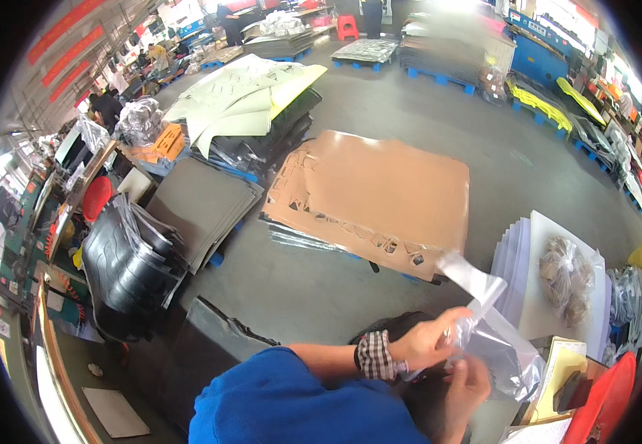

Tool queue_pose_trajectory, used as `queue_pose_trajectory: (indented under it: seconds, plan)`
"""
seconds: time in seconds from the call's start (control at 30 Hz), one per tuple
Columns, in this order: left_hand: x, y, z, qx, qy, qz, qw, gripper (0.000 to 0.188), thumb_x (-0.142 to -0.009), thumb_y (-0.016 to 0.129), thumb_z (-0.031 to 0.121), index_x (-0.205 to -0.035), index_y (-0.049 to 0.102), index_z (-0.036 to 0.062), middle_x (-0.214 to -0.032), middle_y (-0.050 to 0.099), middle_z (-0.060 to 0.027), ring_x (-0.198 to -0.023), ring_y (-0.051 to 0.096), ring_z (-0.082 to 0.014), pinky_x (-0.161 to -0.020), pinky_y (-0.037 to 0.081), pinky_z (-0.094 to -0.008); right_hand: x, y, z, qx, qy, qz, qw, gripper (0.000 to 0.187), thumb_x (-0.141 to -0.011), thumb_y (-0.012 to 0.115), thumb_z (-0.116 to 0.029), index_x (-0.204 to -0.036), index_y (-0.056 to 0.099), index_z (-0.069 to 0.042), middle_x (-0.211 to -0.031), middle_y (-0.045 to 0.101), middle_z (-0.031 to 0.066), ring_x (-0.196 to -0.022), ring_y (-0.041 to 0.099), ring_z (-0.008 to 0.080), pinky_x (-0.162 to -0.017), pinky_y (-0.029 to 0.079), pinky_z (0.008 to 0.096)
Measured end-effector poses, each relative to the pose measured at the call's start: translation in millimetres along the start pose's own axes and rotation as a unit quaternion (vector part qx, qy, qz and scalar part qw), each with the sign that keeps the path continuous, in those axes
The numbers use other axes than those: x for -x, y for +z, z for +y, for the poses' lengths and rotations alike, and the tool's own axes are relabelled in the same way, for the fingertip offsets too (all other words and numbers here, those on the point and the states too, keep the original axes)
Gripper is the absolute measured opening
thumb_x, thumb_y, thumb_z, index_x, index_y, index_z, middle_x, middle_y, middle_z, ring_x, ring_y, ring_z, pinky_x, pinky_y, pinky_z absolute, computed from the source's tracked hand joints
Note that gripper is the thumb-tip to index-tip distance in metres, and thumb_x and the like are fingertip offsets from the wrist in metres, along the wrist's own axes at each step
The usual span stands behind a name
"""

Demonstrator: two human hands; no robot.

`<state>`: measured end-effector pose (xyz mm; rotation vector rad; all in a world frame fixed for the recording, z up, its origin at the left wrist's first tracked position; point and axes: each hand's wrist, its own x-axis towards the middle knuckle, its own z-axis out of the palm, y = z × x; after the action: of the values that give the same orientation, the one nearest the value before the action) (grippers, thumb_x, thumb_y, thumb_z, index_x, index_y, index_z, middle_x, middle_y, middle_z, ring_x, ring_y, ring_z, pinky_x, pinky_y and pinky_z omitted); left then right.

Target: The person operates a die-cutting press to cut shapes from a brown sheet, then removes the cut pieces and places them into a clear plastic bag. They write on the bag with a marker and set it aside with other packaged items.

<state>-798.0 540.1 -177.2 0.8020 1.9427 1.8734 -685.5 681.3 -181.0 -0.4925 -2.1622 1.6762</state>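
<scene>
My left hand (430,342) reaches in from the left, a checkered cuff (374,355) on its wrist, and its fingers are closed on a clear plastic bag (504,354). Just below it, my right hand (470,385) has its fingers bent and pressed together at the bag's lower edge. One shiny flap of the plastic stands up above the left hand, and the rest hangs to the right. What lies inside the bag, if anything, I cannot make out.
Ahead lies a stack of brown sheets (387,192) with cut-outs along its edge. Grey sheets (195,203) and bent black sheets (129,259) are on the left. White panels (550,274) carrying a bagged bundle (566,277) stand right, near a red chair-like object (603,399).
</scene>
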Motion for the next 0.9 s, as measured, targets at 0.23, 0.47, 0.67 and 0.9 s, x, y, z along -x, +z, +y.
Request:
queue_pose_trajectory:
  seconds: [0.23,0.47,0.67,0.9]
  plan:
    - [22.8,2.7,-8.1,-0.072,0.072,0.041,0.994,0.065,-0.082,0.068,0.004,-0.141,0.041,0.0034,-0.079,0.054,-0.0063,-0.064,0.056,-0.0165,-0.062,0.049,-0.0277,-10.7,33.4,-11.8,0.02,0.015,-0.03,0.999,0.028,-0.098,0.054,-0.018,-0.088,0.07,0.003,-0.073,0.067,0.0032,-0.068,0.058,0.0086,-0.061,0.049,0.0261]
    - [4.6,-17.8,-44.8,0.174,0.002,0.023,0.984,0.027,-0.083,0.057,-0.014,-0.105,0.062,0.0015,-0.097,0.061,-0.0058,-0.086,0.061,-0.011,-0.077,0.051,-0.0255,-6.5,10.0,8.0,-0.473,0.174,0.061,0.862,0.031,-0.103,0.045,-0.019,-0.113,0.058,0.008,-0.104,0.067,0.0185,-0.094,0.069,0.0306,-0.081,0.06,0.0429]
    - [-6.4,-65.6,-93.3,0.095,-0.026,0.179,0.979,0.019,-0.092,0.054,-0.004,-0.108,0.061,0.0022,-0.091,0.063,-0.0038,-0.079,0.062,-0.0108,-0.068,0.054,-0.0265,3.5,-26.5,5.5,-0.597,0.245,0.139,0.751,0.03,-0.098,0.044,-0.021,-0.069,0.042,-0.013,-0.06,0.039,-0.0017,-0.053,0.039,0.0136,-0.05,0.041,0.0297]
    - [-48.7,-146.9,-132.1,0.392,-0.3,0.237,0.837,0.039,-0.101,0.037,0.03,-0.123,0.054,0.0022,-0.125,0.061,-0.0189,-0.113,0.058,-0.0358,-0.103,0.045,-0.054,60.2,-59.9,-9.1,-0.555,0.235,-0.11,0.79,0.038,-0.101,0.047,-0.037,-0.095,0.062,-0.002,-0.054,0.036,-0.0008,-0.043,0.033,0.0111,-0.039,0.03,0.0279]
